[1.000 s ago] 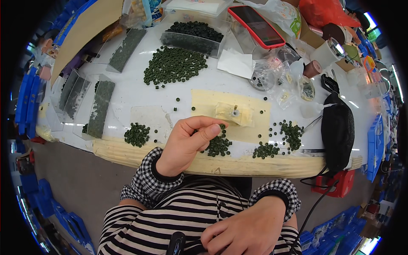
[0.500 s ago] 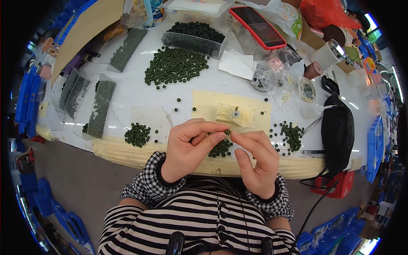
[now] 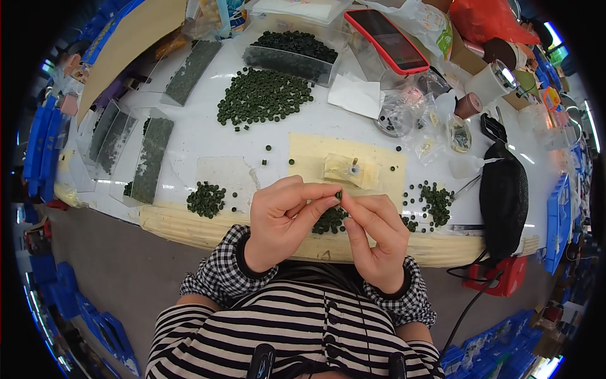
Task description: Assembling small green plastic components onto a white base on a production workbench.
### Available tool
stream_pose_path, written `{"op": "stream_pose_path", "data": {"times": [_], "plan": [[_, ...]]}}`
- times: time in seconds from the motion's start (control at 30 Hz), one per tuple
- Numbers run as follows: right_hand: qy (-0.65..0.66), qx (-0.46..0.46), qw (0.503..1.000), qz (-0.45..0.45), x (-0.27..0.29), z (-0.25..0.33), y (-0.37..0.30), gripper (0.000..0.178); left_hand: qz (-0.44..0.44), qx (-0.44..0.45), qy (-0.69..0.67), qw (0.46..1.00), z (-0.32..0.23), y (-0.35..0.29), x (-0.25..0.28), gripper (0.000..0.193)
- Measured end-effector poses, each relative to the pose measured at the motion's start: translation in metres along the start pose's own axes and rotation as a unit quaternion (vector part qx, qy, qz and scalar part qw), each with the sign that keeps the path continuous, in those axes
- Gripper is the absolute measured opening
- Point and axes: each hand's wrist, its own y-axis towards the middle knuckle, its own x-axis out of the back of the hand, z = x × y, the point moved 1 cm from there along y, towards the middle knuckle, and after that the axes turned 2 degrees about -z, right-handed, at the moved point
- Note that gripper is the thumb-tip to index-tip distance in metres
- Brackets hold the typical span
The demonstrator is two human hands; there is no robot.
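Mostly hidden between fingertips, small dark green bead (image 3: pixel 338 196) was too tiny to judge its axis. Left hand (image 3: pixel 282 221) and right hand (image 3: pixel 374 235) met above table edge (image 3: pixel 189 222), fingers narrowly pinched on the bead; a bead pile (image 3: pixel 329 220) lay partly covered beneath.

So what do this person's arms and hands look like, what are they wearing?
Both hands, left hand and right hand, are bare, with no gloves or rings that show. Each wrist ends in a black-and-white checked cuff with a dark inner band, under a black-and-white striped top.
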Motion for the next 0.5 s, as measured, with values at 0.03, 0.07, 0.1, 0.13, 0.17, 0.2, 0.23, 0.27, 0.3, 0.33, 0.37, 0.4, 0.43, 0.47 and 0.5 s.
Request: {"op": "stream_pose_path", "data": {"times": [0.03, 0.07, 0.1, 0.13, 0.17, 0.2, 0.23, 0.27, 0.3, 0.33, 0.37, 0.4, 0.43, 0.47, 0.5], "plan": [[-0.003, 0.003, 1.0, 0.0, -0.0001, 0.0, -0.0001, 0.036, 0.0, -0.01, 0.007, 1.0, -0.0002, 0.0002, 0.0001, 0.022], [-0.004, 0.006, 1.0, 0.002, -0.0003, 0.0, -0.0002, 0.037, -0.001, -0.019, 0.014, 1.0, -0.0005, 0.0001, 0.0004, 0.023], [-0.005, 0.01, 1.0, 0.004, -0.0003, -0.0002, -0.0002, 0.037, -0.001, -0.029, 0.021, 0.999, -0.001, -0.0001, 0.0007, 0.023], [-0.006, 0.014, 1.0, 0.006, -0.0002, -0.0004, -0.0003, 0.037, -0.004, -0.031, 0.023, 0.999, -0.0015, -0.0006, 0.0006, 0.023], [-0.004, 0.014, 1.0, 0.009, 0.0, -0.0008, -0.0006, 0.037, -0.005, -0.034, 0.024, 0.999, -0.0022, -0.0011, 0.0, 0.024], [-0.002, 0.014, 1.0, 0.011, 0.0003, -0.0012, -0.0009, 0.037, -0.007, -0.036, 0.025, 0.999, -0.0025, -0.0016, -0.0002, 0.024], [0.0, 0.014, 1.0, 0.014, 0.0003, -0.0013, -0.0013, 0.037, -0.004, -0.033, 0.025, 0.999, -0.0022, -0.0018, -0.0001, 0.024], [-0.001, 0.013, 1.0, 0.014, 0.0003, -0.0009, -0.0014, 0.037, -0.001, -0.03, 0.025, 0.999, -0.0018, -0.0017, 0.0001, 0.024], [-0.003, 0.011, 1.0, 0.014, 0.0003, -0.0002, -0.0013, 0.037, 0.002, -0.027, 0.025, 0.999, -0.0013, -0.0017, 0.0004, 0.024], [-0.005, 0.01, 1.0, 0.015, 0.0002, 0.0003, -0.0013, 0.037, 0.007, -0.021, 0.022, 1.0, -0.0006, -0.0016, 0.0006, 0.024], [-0.009, 0.011, 1.0, 0.014, -0.0003, 0.0004, -0.0018, 0.037, 0.011, -0.015, 0.02, 1.0, 0.0002, -0.0015, 0.0009, 0.025], [-0.014, 0.012, 1.0, 0.013, -0.0011, 0.0004, -0.0025, 0.037, 0.014, -0.01, 0.017, 1.0, 0.001, -0.0016, 0.0012, 0.025], [-0.018, 0.013, 1.0, 0.012, -0.0018, 0.0003, -0.0031, 0.037, 0.015, -0.008, 0.017, 1.0, 0.0019, -0.0022, 0.0018, 0.024], [-0.019, 0.012, 1.0, 0.012, -0.0022, 0.0004, -0.0038, 0.037, 0.017, -0.006, 0.016, 1.0, 0.003, -0.0031, 0.0023, 0.024], [-0.02, 0.01, 1.0, 0.013, -0.0026, 0.0005, -0.0044, 0.038, 0.019, -0.004, 0.014, 1.0, 0.0035, -0.0037, 0.0025, 0.024]]}}
